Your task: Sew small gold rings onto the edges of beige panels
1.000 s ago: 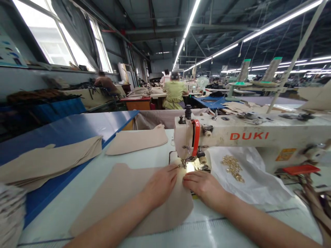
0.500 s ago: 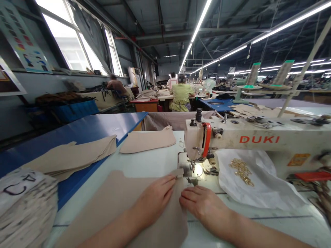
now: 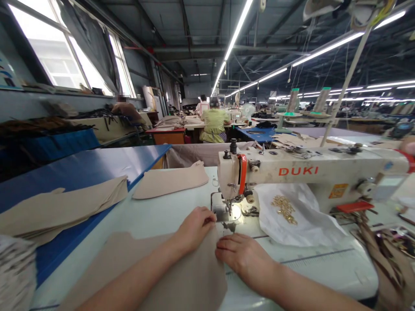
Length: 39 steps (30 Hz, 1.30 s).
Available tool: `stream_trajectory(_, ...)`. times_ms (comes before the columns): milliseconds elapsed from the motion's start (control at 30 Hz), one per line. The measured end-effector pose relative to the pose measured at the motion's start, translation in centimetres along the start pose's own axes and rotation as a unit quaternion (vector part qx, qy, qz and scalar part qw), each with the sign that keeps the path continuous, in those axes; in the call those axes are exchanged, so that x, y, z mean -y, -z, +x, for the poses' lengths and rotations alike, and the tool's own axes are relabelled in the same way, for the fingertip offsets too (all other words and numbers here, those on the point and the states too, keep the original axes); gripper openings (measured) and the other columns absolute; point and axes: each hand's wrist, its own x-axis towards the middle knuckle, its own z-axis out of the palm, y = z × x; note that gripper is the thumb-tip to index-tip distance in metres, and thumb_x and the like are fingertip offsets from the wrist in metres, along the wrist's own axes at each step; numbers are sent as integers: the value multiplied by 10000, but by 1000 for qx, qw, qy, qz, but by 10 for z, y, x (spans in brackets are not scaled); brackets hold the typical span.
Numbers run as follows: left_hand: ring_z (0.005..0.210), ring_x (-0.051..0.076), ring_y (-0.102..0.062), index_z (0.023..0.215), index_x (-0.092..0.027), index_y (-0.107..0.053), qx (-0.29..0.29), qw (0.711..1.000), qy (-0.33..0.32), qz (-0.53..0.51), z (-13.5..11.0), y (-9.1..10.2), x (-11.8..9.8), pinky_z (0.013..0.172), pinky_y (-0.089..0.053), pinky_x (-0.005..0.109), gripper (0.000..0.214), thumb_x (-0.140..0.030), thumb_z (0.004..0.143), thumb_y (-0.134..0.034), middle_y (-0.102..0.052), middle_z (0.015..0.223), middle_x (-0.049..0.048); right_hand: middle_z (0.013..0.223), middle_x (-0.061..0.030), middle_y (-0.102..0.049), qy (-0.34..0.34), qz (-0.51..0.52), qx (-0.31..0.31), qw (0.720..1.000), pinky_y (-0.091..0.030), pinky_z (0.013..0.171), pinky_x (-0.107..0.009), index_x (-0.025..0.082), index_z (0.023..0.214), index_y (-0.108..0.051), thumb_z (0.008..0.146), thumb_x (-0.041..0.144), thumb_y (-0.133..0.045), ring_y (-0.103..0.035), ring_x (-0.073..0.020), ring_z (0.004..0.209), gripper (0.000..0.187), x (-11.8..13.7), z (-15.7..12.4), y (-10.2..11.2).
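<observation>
A large beige fabric panel [image 3: 194, 276] lies on the pale sewing table, its upper right corner just short of the sewing machine's needle area [image 3: 229, 209]. My left hand [image 3: 196, 226] is closed in a pinch on that corner, with the thumb and index finger together at the edge. My right hand [image 3: 244, 255] rests palm down at the panel's right edge, fingers together and bent onto it; its thumb is hidden. The white sewing machine [image 3: 269, 166], marked DUKI, stands just beyond both hands.
Gold-coloured metal pieces [image 3: 283, 209] lie on a white sheet [image 3: 311, 229] under the machine arm. Beige panels [image 3: 171, 179] lie at the back of the table, and another stack [image 3: 65, 209] is on the blue surface [image 3: 97, 166] at left. Co-workers sit further off.
My view has swung right, bringing more of the machine's right end into sight. My left hand has risen slightly at the corner, and the small tab there no longer shows. My right hand stays at the edge.
</observation>
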Motion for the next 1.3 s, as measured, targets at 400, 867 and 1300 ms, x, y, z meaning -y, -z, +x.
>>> stream_trajectory(400,867,211,-554,791,-187,-603,-45,999,18,-3,-11,-10,2,809,-453,348,123,-131,793,-493,-621,856,47,1043,-56,-665,0,-13,1,1000,-455,893,-291,142,968,-623,893,173,-561,-570,-170,1005,102,1,1,-2)
stream_trajectory(867,850,211,-541,758,-191,-571,-38,999,-20,29,-12,-10,5,791,-442,345,117,-132,818,-489,-597,824,35,989,-36,-669,3,-14,-6,1000,-448,878,-280,156,912,-618,904,199,-552,-565,-157,971,79,2,2,0)
stream_trajectory(1300,1234,284,-466,1340,-271,-427,-102,990,-31,97,-82,-5,24,1005,-420,434,549,-405,824,-559,-475,1384,82,1027,-43,-665,14,4,-33,999,-443,887,-280,159,978,-621,930,207,-506,-569,-157,980,135,-1,-3,-3)
